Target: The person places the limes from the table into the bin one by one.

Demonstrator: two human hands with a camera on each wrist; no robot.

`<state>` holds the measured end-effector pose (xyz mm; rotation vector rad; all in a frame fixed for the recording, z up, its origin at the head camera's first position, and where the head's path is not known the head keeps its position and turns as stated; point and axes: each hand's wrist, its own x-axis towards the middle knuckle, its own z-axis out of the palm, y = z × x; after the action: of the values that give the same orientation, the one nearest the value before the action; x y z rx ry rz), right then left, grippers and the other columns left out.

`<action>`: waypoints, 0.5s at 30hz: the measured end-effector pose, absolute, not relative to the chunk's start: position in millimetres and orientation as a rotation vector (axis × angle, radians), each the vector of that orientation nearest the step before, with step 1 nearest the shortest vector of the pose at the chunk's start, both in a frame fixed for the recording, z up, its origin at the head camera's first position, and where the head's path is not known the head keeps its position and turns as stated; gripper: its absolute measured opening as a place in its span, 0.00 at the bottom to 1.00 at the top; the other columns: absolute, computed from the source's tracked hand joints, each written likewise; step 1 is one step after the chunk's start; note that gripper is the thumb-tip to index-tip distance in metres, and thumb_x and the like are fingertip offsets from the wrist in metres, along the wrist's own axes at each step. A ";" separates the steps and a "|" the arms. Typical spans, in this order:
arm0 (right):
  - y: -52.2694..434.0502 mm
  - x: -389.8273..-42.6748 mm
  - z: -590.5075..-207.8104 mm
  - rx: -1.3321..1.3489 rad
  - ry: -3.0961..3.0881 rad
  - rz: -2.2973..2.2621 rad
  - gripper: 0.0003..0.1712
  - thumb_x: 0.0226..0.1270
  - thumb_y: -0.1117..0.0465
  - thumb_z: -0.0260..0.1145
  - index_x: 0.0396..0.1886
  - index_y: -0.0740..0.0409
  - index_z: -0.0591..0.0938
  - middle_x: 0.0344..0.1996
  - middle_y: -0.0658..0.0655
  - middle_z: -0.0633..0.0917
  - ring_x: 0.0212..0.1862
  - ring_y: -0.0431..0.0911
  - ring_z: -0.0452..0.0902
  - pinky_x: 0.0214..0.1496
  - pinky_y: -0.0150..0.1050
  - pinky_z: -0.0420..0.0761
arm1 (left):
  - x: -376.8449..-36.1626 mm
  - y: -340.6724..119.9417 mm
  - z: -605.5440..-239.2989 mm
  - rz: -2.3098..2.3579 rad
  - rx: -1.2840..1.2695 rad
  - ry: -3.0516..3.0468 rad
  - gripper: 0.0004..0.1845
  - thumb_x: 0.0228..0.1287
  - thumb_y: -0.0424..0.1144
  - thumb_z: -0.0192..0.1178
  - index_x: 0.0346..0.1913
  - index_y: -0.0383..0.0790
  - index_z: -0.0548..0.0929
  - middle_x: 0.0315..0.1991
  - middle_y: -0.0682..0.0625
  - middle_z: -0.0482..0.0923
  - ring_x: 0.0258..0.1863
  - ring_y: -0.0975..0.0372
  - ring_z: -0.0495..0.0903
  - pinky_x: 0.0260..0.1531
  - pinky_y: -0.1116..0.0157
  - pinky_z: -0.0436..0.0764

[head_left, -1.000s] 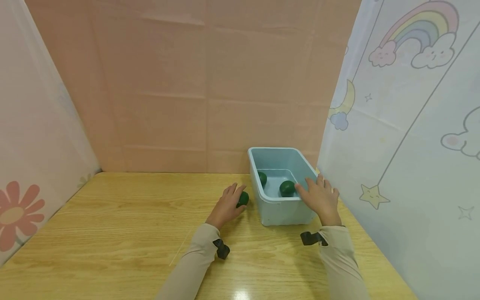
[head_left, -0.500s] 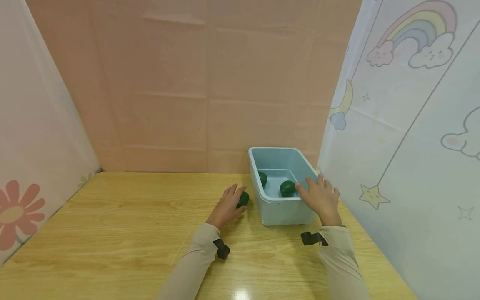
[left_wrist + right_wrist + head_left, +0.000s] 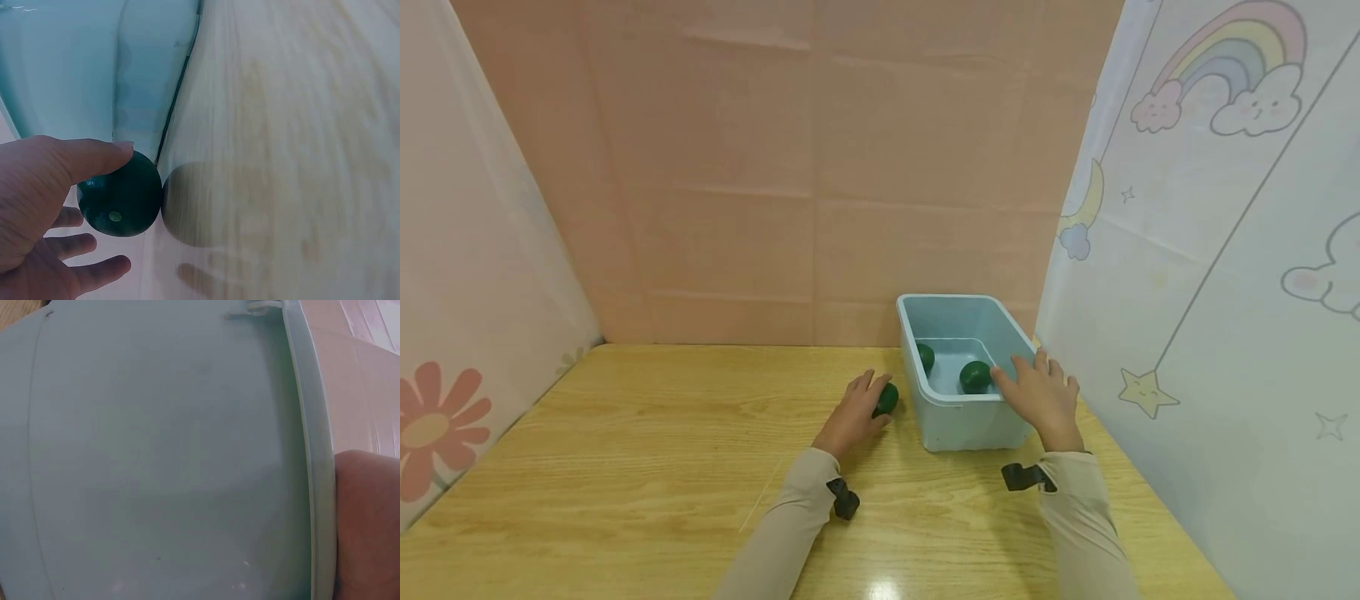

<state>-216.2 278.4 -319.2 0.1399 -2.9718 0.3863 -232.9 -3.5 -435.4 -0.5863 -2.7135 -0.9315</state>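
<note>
my left hand sits just left of centre in the head view, low on the wooden table, and it grips a dark green ball-like fruit that lies on the table right against the left outer wall of the pale blue bin. in the left wrist view the thumb curls over the top of that fruit in the lower left of the frame, the other fingers curve under and behind it, and the bin wall fills the upper left. the fruit looks nearly round, so i cannot tell a long axis; a small pale dot on its skin faces the wrist camera. my right hand lies to the right of centre, its fingers resting fairly straight over the bin's right rim, tips pointing toward the upper left of the frame. the right wrist view shows only the bin's outer wall and rim, with a bit of that hand at the right edge. inside the bin lie two more green fruits, one near my right fingertips and one by the left wall. my hands are well apart, with the bin between them.
</note>
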 end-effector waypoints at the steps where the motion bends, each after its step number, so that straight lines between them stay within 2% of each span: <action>1: 278.5 -216.0 -319.2 0.141 -2.973 0.387 0.41 0.77 0.38 0.46 0.74 0.66 0.64 0.73 0.81 0.48 0.72 0.77 0.45 0.63 0.78 0.47 | -232.7 -3.5 -435.5 -0.934 -0.587 -2.716 0.36 0.66 0.36 0.67 0.74 0.39 0.65 0.75 0.33 0.56 0.74 0.39 0.55 0.61 0.40 0.71; 15: 278.9 -215.1 -319.2 0.137 -2.974 0.411 0.42 0.77 0.37 0.46 0.74 0.66 0.64 0.74 0.81 0.47 0.72 0.77 0.43 0.64 0.78 0.45 | -231.5 -3.6 -435.9 -0.932 -0.591 -2.717 0.36 0.66 0.36 0.67 0.74 0.38 0.64 0.74 0.33 0.56 0.74 0.40 0.55 0.61 0.42 0.72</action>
<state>-215.1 278.9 -319.2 0.1373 -2.9738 0.4105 -231.5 -3.6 -435.9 -0.5906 -2.7168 -0.9315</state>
